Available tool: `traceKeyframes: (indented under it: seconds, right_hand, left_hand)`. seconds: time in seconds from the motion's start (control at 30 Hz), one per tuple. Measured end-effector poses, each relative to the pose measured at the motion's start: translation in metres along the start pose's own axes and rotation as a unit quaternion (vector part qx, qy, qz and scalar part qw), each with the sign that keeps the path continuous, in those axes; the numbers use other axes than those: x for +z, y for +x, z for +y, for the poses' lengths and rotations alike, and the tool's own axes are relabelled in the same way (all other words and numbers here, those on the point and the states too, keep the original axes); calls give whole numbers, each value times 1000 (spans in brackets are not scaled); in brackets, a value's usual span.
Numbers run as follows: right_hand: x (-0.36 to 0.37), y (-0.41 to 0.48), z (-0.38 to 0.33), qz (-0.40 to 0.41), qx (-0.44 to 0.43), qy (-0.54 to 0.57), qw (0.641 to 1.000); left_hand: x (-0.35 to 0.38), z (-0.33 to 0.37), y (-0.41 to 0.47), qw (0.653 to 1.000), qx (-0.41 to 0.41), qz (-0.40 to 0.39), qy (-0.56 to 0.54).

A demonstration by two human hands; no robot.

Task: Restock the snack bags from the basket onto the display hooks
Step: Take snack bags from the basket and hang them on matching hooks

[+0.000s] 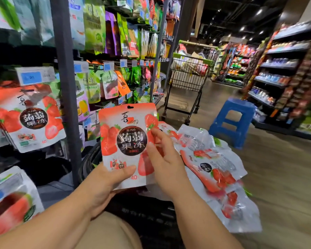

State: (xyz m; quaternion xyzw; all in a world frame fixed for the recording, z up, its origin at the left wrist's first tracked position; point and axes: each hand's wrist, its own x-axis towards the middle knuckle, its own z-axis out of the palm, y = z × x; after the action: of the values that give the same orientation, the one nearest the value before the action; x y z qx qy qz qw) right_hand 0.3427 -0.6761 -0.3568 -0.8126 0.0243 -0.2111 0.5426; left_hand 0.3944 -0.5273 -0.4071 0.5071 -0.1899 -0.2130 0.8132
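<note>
A red and white strawberry snack bag (pixel 122 135) stands upright in front of me, its hang hole at the top. My left hand (pixel 104 186) grips its bottom edge, thumb across the front. My right hand (pixel 162 155) touches its right side with the fingers lying on the front. Several more strawberry bags (pixel 214 169) lie piled in the dark basket (pixel 151 218) below and to the right. Matching strawberry bags (pixel 32 119) hang on a display hook at the left.
A grey upright post (pixel 66 87) splits the display rack of hanging snack bags (pixel 115 42). Watermelon bags (pixel 11 209) hang at the lower left. A shopping cart (pixel 188 78) and a blue plastic stool (pixel 232 121) stand in the aisle. Stocked shelves (pixel 285 69) line the right.
</note>
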Motion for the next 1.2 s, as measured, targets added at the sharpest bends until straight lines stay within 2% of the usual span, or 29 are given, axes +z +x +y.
traceKeyframes:
  seconds: [0.07,0.2,0.33,0.4,0.5,0.67,1.0,1.2]
  right_hand:
    - [-19,-3,-1,-21,-6,-16,1000]
    - [-88,-12,-3,66,-16,-119,990]
    - [-163,-15,31,163,25,-302,939]
    - [-189,-18,55,175,83,-346,918]
    - [-205,-23,78,168,181,-323,914]
    - [-194,-16,89,157,234,-238,929]
    - [-191,14,95,228,271,-158,922]
    - [-190,18,99,296,250,-81,918]
  left_hand:
    - [-3,0,-1,1000,1,3,9]
    - [-6,0,-4,1000,-2,-18,20]
    - [-9,2,-6,999,-1,-21,29]
    - [-8,2,-6,999,-3,-21,30]
    - [-3,2,-6,999,-4,-28,36]
    - [3,1,-7,999,-1,-22,37]
    - [-4,2,-7,999,19,0,50]
    - [-5,2,-8,998,18,1,60]
